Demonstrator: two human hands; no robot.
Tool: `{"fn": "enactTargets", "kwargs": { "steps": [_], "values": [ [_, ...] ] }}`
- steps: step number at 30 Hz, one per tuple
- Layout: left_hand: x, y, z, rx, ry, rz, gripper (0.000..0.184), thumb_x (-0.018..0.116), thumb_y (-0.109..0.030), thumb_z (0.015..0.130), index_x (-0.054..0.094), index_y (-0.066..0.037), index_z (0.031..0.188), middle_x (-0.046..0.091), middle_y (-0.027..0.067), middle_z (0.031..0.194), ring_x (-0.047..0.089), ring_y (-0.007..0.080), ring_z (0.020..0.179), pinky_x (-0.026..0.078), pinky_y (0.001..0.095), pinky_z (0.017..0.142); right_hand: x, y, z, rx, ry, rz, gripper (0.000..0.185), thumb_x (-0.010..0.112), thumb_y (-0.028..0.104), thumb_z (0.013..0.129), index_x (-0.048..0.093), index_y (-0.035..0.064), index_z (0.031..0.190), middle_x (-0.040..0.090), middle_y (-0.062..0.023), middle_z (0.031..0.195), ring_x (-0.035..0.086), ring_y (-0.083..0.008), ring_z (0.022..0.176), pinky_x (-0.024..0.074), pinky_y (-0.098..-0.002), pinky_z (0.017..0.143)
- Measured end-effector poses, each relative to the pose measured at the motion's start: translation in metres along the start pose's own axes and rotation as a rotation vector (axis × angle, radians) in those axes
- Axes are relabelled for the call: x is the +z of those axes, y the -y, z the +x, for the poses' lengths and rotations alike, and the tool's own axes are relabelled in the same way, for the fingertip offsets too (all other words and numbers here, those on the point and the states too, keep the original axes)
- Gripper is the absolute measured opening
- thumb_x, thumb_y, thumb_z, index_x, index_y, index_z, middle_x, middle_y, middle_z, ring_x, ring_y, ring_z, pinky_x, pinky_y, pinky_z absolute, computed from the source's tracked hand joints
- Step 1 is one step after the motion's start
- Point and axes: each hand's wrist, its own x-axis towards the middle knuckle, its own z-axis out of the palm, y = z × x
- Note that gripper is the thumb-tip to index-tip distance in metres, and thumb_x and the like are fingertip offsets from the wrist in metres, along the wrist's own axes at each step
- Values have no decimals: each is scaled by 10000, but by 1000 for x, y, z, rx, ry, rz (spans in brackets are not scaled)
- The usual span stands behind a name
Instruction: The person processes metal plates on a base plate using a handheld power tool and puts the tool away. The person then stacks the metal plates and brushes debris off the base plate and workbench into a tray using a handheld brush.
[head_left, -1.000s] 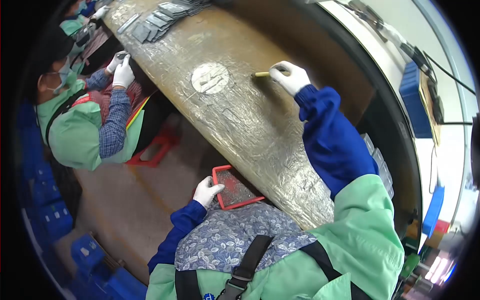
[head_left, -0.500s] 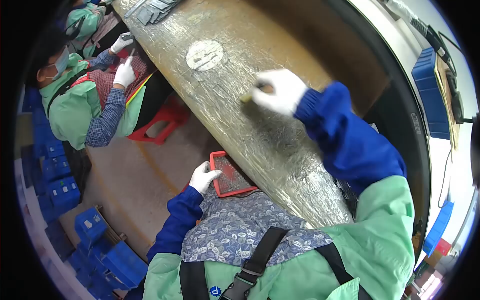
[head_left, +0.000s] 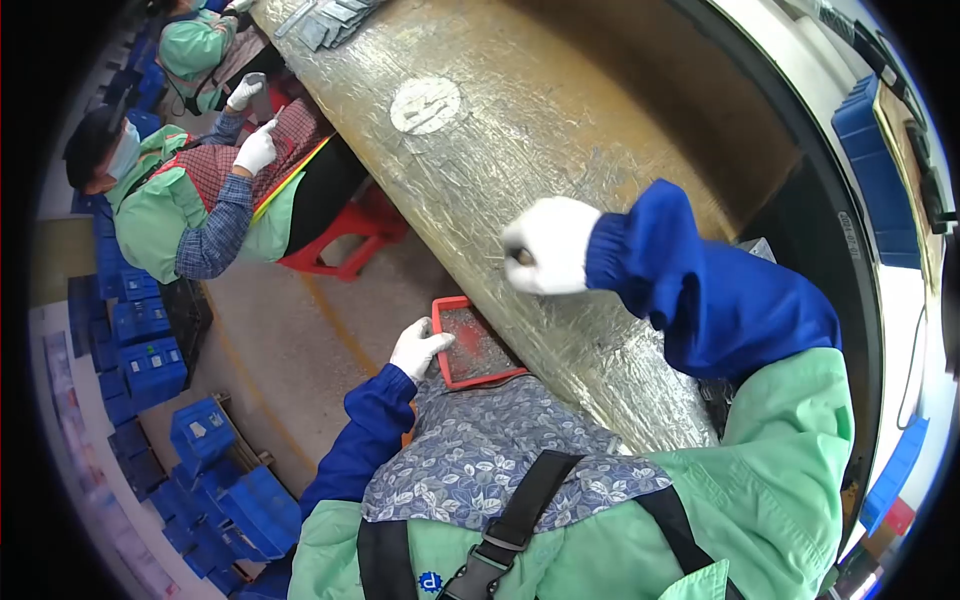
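My left hand [head_left: 420, 350], in a white glove, grips the left rim of a shallow red tray [head_left: 438, 318], thumb over the edge. Fine grey bits are spread over the tray's bottom, with a red patch showing through. The tray sits at the near edge of the foil-like covered table [head_left: 430, 190], above my lap. My right hand [head_left: 550, 247], also white-gloved, is closed above the tabletop, right of and farther out than the tray. A small brownish end shows within its curled fingers; the rest of that thing is hidden.
A round whitish patch [head_left: 426, 106] marks the tabletop. Grey flat pieces [head_left: 335, 20] lie at its far end. A co-worker [head_left: 190, 215] sits left on a red stool [head_left: 350, 240]. Blue bins [head_left: 245, 510] stack on the floor at left; a dark raised border [head_left: 830, 290] runs at right.
My right hand has moved down and nearer to me, and the yellowish tip that stuck out of it no longer shows. The left hand still holds the tray. The whole view has shifted slightly.
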Motion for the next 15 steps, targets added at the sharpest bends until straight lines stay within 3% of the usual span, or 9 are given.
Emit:
{"fn": "enactTargets", "kwargs": {
  "steps": [4,7,10,15],
  "values": [
    [-1,6,3,-4,-8,-27,256,639,-117,779,548,-1,988,607,53,856,556,102,719,461,251,618,16,-5,49,-198,-213,122,248,549,266,727,635,56,828,631,-145,746,615,-317,715,491,-384,658],
    [7,4,0,56,-42,-58,250,623,-124,772,544,-37,993,562,9,771,496,76,582,396,209,484,35,-15,56,-268,-169,189,237,572,269,726,629,44,775,623,-151,748,605,-329,705,489,-386,648],
    [7,9,-1,39,-41,-79,283,634,-89,771,541,12,1019,610,71,908,570,122,766,475,261,678,36,-19,26,-278,-67,136,211,569,247,723,621,42,730,604,-159,703,598,-336,675,484,-399,619],
    [9,14,-4,51,-57,-116,294,634,-86,766,539,16,1026,611,71,911,572,126,783,478,265,697,19,-10,-9,-215,94,-12,199,534,231,714,618,50,704,592,-157,634,589,-336,611,483,-405,591]
  ]
}}
